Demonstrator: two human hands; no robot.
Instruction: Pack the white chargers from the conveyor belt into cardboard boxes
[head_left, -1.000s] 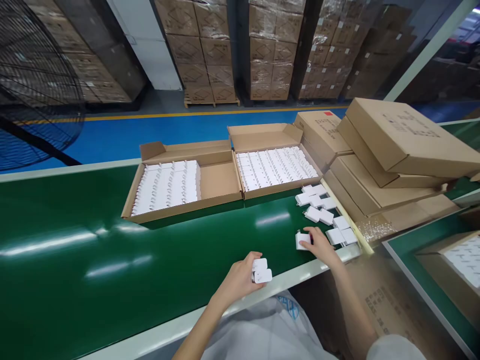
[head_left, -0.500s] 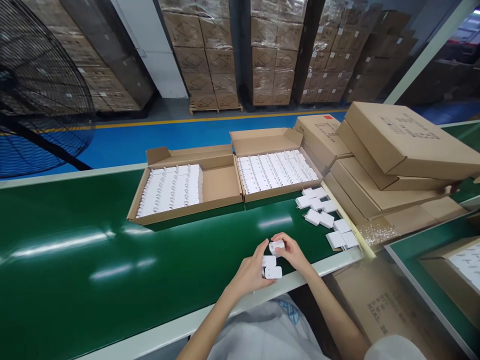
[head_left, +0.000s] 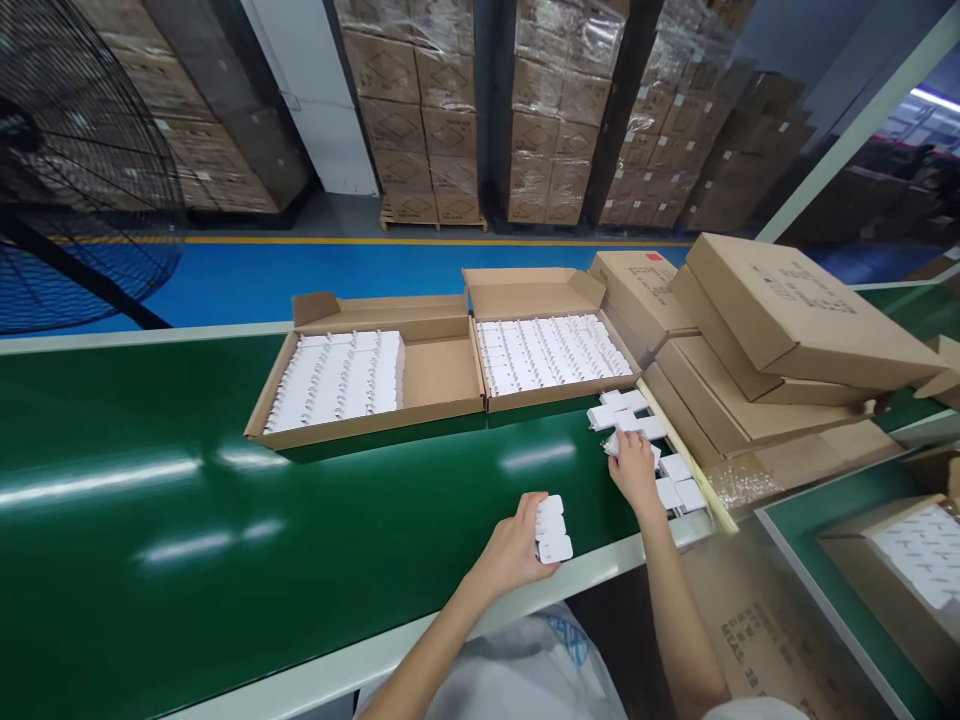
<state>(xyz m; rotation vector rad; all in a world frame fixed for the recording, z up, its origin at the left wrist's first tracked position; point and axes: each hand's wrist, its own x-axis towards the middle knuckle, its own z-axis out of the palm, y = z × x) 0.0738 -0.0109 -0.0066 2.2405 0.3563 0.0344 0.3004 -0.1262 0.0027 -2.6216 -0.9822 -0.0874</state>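
Observation:
My left hand [head_left: 521,545] is closed around a short stack of white plug adapters [head_left: 553,530], held just above the belt near its front edge. To the right, my right hand [head_left: 636,470] reaches into the loose white adapters, its fingers closed on one adapter [head_left: 613,444] that is partly covered by them. More loose adapters [head_left: 628,402] lie behind that hand, and others [head_left: 681,492] lie in front of it. Small metal prongs show on some of them.
On the green belt [head_left: 360,530] stand a partly filled carton [head_left: 442,372] and a fuller carton [head_left: 559,385], both with rows of white adapters. Closed cartons [head_left: 795,310] are piled at the right, beside a pale strip [head_left: 686,455]. A fan [head_left: 82,170] stands at the left.
My right hand has left the stack and moved right to the loose adapters. The third adapter now sits in line with the other two in my left hand.

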